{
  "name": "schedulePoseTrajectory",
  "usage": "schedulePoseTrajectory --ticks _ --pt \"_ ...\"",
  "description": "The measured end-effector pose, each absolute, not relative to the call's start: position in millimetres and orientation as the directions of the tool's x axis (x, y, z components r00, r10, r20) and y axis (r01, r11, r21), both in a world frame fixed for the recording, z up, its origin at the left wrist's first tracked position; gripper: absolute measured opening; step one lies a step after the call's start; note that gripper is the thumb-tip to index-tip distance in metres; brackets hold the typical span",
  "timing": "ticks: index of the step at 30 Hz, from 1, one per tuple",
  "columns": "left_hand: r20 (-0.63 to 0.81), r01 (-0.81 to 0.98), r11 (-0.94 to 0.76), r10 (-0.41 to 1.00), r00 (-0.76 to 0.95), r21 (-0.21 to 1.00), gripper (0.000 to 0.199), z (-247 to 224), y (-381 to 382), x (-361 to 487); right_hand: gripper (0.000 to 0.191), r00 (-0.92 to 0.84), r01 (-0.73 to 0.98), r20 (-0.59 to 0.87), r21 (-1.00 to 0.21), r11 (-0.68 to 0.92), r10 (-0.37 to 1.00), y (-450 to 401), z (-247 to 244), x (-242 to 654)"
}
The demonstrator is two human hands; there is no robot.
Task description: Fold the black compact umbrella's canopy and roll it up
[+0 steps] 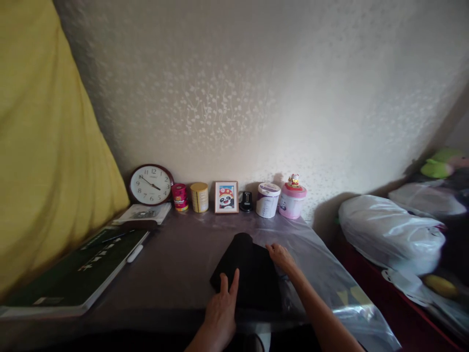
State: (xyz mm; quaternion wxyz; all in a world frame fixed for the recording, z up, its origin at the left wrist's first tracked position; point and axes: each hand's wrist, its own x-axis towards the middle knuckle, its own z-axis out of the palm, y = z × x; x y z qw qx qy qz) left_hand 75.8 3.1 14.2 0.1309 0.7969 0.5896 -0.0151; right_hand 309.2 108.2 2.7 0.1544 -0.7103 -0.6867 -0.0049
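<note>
A piece of black cloth (252,278), partly folded over itself, lies near the front edge of the table; its exact kind does not show. My left hand (222,308) rests on its lower left part, two fingers stretched out and apart. At the upper right corner of the cloth, my right hand (281,257) has its fingers closed on the edge. A rounded fold of the cloth sticks up at the far end, between and beyond my hands.
Along the wall stand a clock (151,184), a pink tin (180,197), a yellow tin (199,197), a framed panda picture (226,197) and two canisters (268,201). A large green book (76,274) lies left, below a yellow curtain (47,122). White bags (388,232) sit at right.
</note>
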Motion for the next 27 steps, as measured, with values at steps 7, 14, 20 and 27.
schedulePoseTrajectory --ticks 7,14,20,27 --pt "-0.187 0.954 -0.228 0.946 0.264 0.193 0.099 19 0 77 0.033 0.279 0.859 0.099 -0.471 -0.202 0.955 93 9 297" --pt "-0.183 0.95 -0.223 0.947 0.264 0.218 0.102 21 1 77 0.035 0.248 0.879 0.121 -0.446 -0.171 0.961 78 2 288" --pt "-0.19 0.941 -0.228 0.942 0.278 0.248 0.104 23 2 76 0.028 0.181 0.79 0.173 -0.612 -0.039 0.968 73 -8 281" --pt "-0.2 0.943 -0.219 0.941 0.272 0.251 0.103 18 4 75 0.029 0.116 0.454 0.112 -0.89 0.047 0.987 82 23 256"
